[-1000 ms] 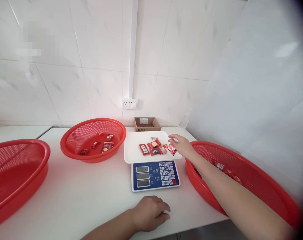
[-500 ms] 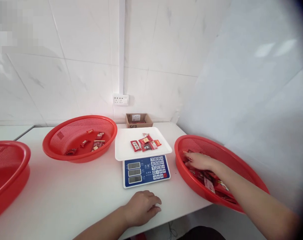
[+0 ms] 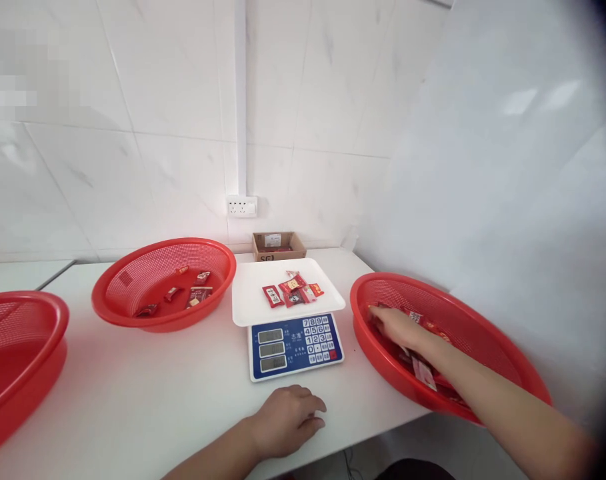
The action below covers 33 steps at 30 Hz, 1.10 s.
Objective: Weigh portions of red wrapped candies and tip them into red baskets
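My right hand (image 3: 390, 325) reaches down into the red basket (image 3: 365, 353) on the right, among red-wrapped snack packets (image 3: 423, 373). Its fingertips are partly hidden, so a grip on any packet cannot be made out. On the white table, in front of the digital scale (image 3: 297, 347), rests my left hand (image 3: 290, 421), thumb and index finger apart, fingers loosely bent and holding nothing. Several small red and pink packets (image 3: 293, 288) lie on the scale's white tray (image 3: 247, 307). The readings on its displays are too faint to read.
Another red basket (image 3: 165, 323) with a few packets stands left of the scale. A third basket (image 3: 27, 393) is cut off at the left edge. Behind the tray sits a small cardboard box (image 3: 279, 247), near the wall with its socket (image 3: 243, 207).
My right hand has shifted slightly inside the right basket, stirring the packets. The view has tilted a little. My left hand and the packets on the tray stay as they were.
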### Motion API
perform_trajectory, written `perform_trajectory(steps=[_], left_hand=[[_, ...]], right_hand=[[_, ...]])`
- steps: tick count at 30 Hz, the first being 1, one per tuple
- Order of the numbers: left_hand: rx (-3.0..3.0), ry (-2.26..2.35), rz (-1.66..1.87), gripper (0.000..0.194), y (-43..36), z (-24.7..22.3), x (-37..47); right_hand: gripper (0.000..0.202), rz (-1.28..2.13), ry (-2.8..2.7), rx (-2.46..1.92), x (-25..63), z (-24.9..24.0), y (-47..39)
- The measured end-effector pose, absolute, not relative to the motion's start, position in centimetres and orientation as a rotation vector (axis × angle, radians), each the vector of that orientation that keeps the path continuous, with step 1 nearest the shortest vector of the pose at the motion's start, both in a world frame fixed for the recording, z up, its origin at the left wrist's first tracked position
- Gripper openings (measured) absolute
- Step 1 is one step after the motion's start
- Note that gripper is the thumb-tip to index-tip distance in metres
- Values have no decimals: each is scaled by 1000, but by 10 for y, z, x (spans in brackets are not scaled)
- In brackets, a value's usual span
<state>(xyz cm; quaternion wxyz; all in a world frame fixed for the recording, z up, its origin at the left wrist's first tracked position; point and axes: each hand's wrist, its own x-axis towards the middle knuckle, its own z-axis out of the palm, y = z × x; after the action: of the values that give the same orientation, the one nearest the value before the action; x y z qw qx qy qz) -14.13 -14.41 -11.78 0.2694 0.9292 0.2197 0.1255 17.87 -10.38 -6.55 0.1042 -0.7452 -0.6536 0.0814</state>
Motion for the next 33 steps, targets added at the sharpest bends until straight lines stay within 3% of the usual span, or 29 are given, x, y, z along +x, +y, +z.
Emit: perform_trajectory(steps=[5, 8, 14, 19, 28, 33], left_hand=[[2513, 582, 336, 22, -144, -117, -141], [2512, 584, 338, 22, -144, -117, -141], [2515, 584, 352, 22, -144, -118, -141], [2535, 590, 363, 21, -143, -120, -142], [2552, 585, 359, 22, -144, -120, -142], [2549, 581, 372, 21, -143, -120, -142]], right_hand=[[24, -10, -1721, -2146, 180, -13, -85], [21, 81, -1639, -1964, 156, 2, -71], [14, 332, -1664, -1708, 84, -12, -41], [12, 292, -1607, -1665, 57, -18, -30], [22, 350, -1447, -1474, 56, -29, -34], [31, 330, -1661, -1506, 48, -36, -39]])
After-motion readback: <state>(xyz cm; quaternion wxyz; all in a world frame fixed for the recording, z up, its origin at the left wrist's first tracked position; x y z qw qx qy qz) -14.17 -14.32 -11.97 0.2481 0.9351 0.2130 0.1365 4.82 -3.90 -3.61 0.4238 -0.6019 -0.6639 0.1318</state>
